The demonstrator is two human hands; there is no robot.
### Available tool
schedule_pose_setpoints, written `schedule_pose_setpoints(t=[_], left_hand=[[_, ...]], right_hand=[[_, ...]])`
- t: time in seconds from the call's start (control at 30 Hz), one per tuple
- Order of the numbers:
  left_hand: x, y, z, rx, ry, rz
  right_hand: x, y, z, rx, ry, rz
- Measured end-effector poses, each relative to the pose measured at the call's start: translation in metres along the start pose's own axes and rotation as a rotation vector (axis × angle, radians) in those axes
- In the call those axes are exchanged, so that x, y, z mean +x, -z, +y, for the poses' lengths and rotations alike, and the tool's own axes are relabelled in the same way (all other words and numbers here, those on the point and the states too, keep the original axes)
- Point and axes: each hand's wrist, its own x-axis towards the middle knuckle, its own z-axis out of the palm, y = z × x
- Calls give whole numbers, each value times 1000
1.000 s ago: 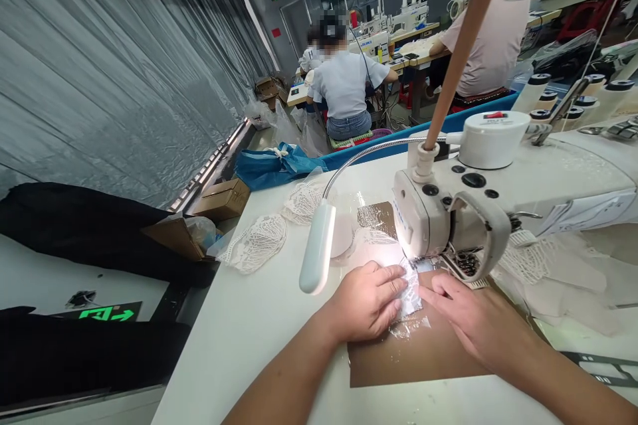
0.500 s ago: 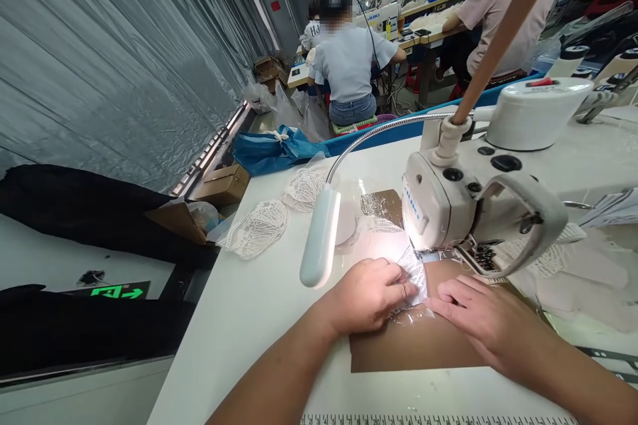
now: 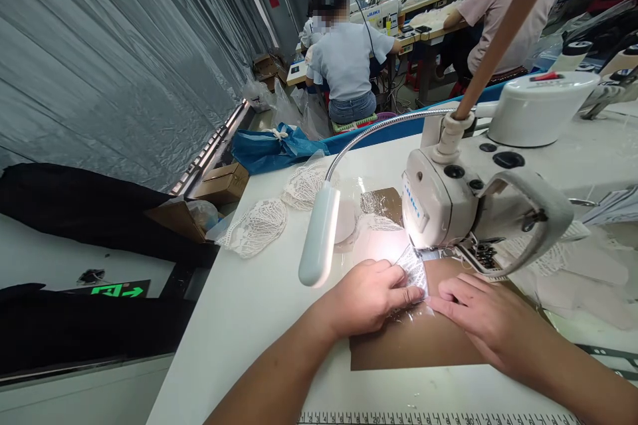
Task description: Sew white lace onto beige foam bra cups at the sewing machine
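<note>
Lace piece (image 3: 415, 271), head view: on the table (image 3: 254, 332) near the sewing machine (image 3: 427, 209), just to the near side of its needle area, partly over a brown sheet (image 3: 423, 348). Left hand (image 3: 373, 295) lies over the lace's left part, fingers bunched, thumb reaching to its near right edge; looks like pressing, can't tell if anything is pinched. Right hand (image 3: 476, 315) rests on the brown sheet, fingers curled, foremost fingertip at the lace's near right corner; can't tell if it grips. Hands apart, only a small gap between left thumb and right fingertip.

Lamp (image 3: 319, 239) hangs left of the machine, lights the lace. Pale cloth (image 3: 376, 246) sits on the far side of the left hand. Two lace cups (image 3: 255, 229) lie farther left on the table; more pale pieces (image 3: 583, 275) to the right of the machine. Measuring strip (image 3: 423, 419) runs along the near edge.

Risks, as judged: uneven pressure from the two hands could skew or pucker the thin lace; a loose edge could fold under; the brown sheet could slide and drag it; fingers drifting far could get too near the needle.
</note>
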Motion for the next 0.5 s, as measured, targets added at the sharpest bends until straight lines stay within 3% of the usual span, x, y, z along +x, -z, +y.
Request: schedule_pose_setpoints(t=[0.5], left_hand=[[0, 1, 3, 19, 13, -50]], right_hand=[[-1, 4, 0, -28, -7, -27]])
